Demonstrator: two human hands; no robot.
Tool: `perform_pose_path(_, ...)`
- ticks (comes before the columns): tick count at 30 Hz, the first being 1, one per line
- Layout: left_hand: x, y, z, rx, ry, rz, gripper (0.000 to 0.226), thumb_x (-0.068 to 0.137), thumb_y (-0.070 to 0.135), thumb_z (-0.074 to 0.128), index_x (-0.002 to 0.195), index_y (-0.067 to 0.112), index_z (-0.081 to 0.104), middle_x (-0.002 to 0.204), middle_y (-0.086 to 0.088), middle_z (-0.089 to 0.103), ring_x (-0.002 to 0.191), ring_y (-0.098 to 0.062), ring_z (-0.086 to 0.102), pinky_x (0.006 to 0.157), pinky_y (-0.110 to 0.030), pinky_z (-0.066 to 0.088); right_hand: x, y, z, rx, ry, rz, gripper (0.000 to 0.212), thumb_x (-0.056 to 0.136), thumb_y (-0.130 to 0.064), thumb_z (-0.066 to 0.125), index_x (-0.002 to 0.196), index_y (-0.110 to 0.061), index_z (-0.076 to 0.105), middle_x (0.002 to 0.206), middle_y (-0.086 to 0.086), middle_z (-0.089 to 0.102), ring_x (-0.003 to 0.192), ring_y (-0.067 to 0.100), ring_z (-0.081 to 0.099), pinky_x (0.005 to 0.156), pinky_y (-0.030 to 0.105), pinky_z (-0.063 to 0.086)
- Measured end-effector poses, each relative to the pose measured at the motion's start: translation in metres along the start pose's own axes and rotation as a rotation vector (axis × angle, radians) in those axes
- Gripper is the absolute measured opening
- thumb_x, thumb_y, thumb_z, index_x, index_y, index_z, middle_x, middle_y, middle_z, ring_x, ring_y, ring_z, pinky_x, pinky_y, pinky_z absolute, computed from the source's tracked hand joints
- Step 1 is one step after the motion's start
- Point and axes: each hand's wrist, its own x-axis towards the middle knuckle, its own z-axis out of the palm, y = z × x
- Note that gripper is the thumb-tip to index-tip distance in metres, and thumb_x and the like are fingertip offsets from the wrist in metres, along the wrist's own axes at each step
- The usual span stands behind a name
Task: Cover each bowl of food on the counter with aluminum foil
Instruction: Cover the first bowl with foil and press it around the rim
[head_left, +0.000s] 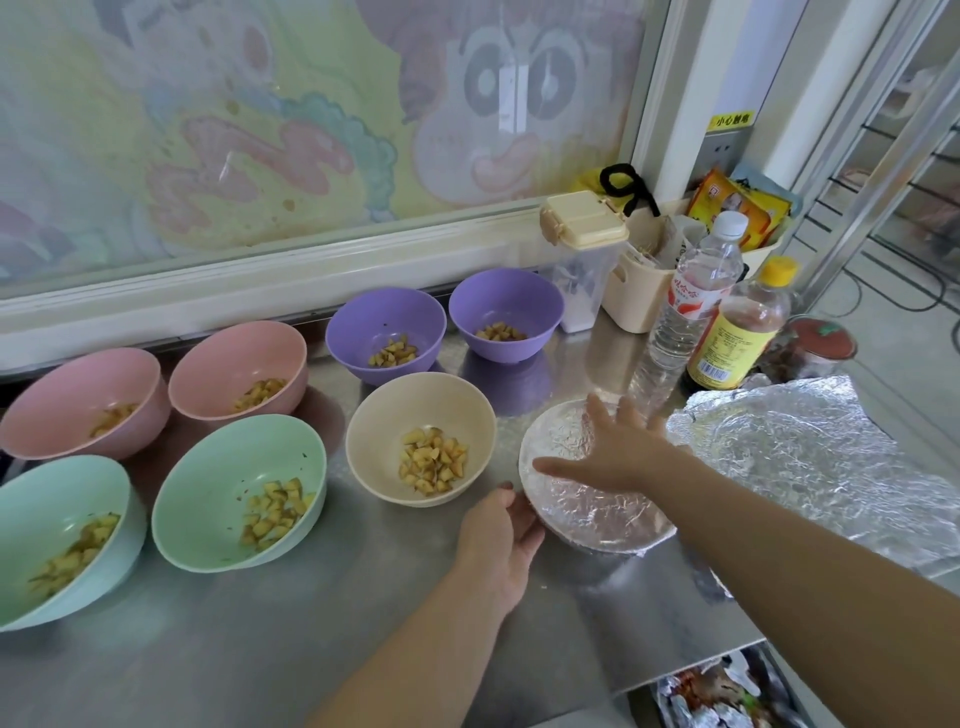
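Counter (363, 623): steel; seven open bowls (374, 452) toward 9 o'clock.
Right hand (618, 457): fingers spread flat, smoothing foil-covered bowl (597, 519).
Left hand (498, 535): curled round its 8 o'clock side, steadying.

Your foil-covered bowl (597, 519) sits right of centre on the counter (363, 634). Your right hand (618, 452) lies flat on top, and your left hand (498, 535) cups its left side. A loose foil sheet (810, 457) lies to its right. Just left stands the nearest open bowl (374, 441). Behind that are the rear left bowl (363, 322) and the rear right bowl (506, 301). A block of four bowls (218, 467) fills the frame's left. A water bottle (685, 312) and a sauce bottle (737, 338) stand behind the covered bowl.
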Motion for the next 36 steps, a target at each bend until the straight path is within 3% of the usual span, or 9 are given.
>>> perform_pose_path(2, -0.002, -0.002, 0.006, -0.044, 0.01, 0.085, 0.029, 0.103, 0.009, 0.041, 0.126, 0.004, 0.057, 0.116, -0.014, 0.07, 0.111, -0.026, 0.063, 0.11, -0.043, 0.042, 0.002, 0.007, -0.003, 0.024, 0.023, 0.021, 0.148, 0.041, -0.112, 0.028, 0.158, -0.033, -0.018, 0.168, 0.009, -0.016, 0.153, 0.042, -0.014, 0.117, 0.071, 0.009)
perform_pose_path(6, -0.011, -0.013, 0.026, -0.069, -0.011, 0.154, 0.027, 0.103, 0.018, 0.044, 0.108, 0.009, 0.069, 0.101, -0.009, 0.076, 0.092, -0.021, 0.07, 0.082, -0.033, 0.054, -0.01, 0.01, 0.003, 0.044, 0.093, 0.01, 0.125, 0.069, -0.096, 0.045, 0.16, -0.033, -0.012, 0.169, 0.001, -0.014, 0.154, 0.04, -0.008, 0.116, 0.068, 0.016)
perform_pose_path(14, -0.002, -0.025, 0.05, -0.193, 0.06, 0.195, 0.041, 0.098, 0.039, 0.044, 0.123, 0.015, 0.066, 0.12, -0.011, 0.07, 0.111, -0.031, 0.066, 0.106, -0.05, 0.046, -0.014, 0.008, 0.002, 0.082, 0.08, 0.01, 0.117, 0.076, -0.092, 0.042, 0.161, -0.029, -0.008, 0.169, 0.0, -0.011, 0.154, 0.04, -0.001, 0.115, 0.067, 0.017)
perform_pose_path(18, -0.003, -0.015, 0.049, -0.206, 0.019, 0.167, 0.041, 0.102, 0.034, 0.039, 0.12, 0.01, 0.067, 0.113, -0.014, 0.073, 0.109, -0.032, 0.067, 0.104, -0.046, 0.048, -0.014, 0.012, 0.002, 0.113, 0.065, 0.029, 0.12, 0.073, -0.093, 0.045, 0.16, -0.031, -0.009, 0.169, 0.002, -0.013, 0.153, 0.042, 0.001, 0.117, 0.067, 0.018)
perform_pose_path(22, 0.002, 0.007, 0.042, -0.17, -0.026, 0.21, 0.026, 0.1, 0.024, 0.048, 0.105, 0.009, 0.068, 0.089, -0.005, 0.076, 0.08, -0.019, 0.073, 0.076, -0.032, 0.056, -0.017, 0.019, -0.005, 0.099, 0.083, 0.047, 0.134, 0.06, -0.101, 0.046, 0.158, -0.035, -0.016, 0.168, 0.005, -0.019, 0.154, 0.041, -0.002, 0.116, 0.071, 0.011)
perform_pose_path(26, -0.003, -0.007, 0.037, -0.138, -0.013, 0.206, 0.031, 0.104, 0.028, 0.044, 0.111, 0.011, 0.07, 0.101, -0.006, 0.077, 0.096, -0.02, 0.071, 0.088, -0.033, 0.054, -0.017, 0.011, 0.004, 0.022, 0.119, -0.081, 0.148, 0.044, -0.106, 0.049, 0.156, -0.039, -0.022, 0.163, 0.003, -0.034, 0.152, 0.036, -0.024, 0.116, 0.075, 0.006)
perform_pose_path(28, -0.005, -0.018, 0.04, -0.174, -0.032, 0.159, 0.037, 0.104, 0.032, 0.041, 0.115, 0.012, 0.069, 0.102, -0.008, 0.076, 0.095, -0.022, 0.072, 0.08, -0.034, 0.055, -0.015, 0.01, 0.011, 0.002, 0.114, -0.094, 0.152, 0.039, -0.107, 0.048, 0.155, -0.04, -0.023, 0.164, 0.002, -0.032, 0.152, 0.037, -0.023, 0.116, 0.074, 0.007)
perform_pose_path(32, -0.001, -0.019, 0.051, -0.285, -0.057, 0.13, 0.047, 0.101, 0.04, 0.039, 0.125, 0.01, 0.066, 0.113, -0.013, 0.073, 0.111, -0.032, 0.067, 0.102, -0.045, 0.048, -0.013, 0.009, 0.014, -0.026, 0.118, -0.07, 0.153, 0.038, -0.107, 0.049, 0.155, -0.039, -0.022, 0.165, 0.003, -0.029, 0.152, 0.037, -0.021, 0.116, 0.073, 0.009)
perform_pose_path(36, 0.003, -0.015, 0.053, -0.364, -0.031, 0.114, 0.046, 0.1, 0.037, 0.039, 0.117, 0.009, 0.071, 0.109, -0.014, 0.074, 0.11, -0.034, 0.066, 0.104, -0.046, 0.047, -0.015, 0.005, 0.016, 0.012, 0.131, -0.04, 0.152, 0.038, -0.107, 0.049, 0.156, -0.039, -0.019, 0.165, 0.004, -0.028, 0.152, 0.037, -0.021, 0.116, 0.072, 0.009)
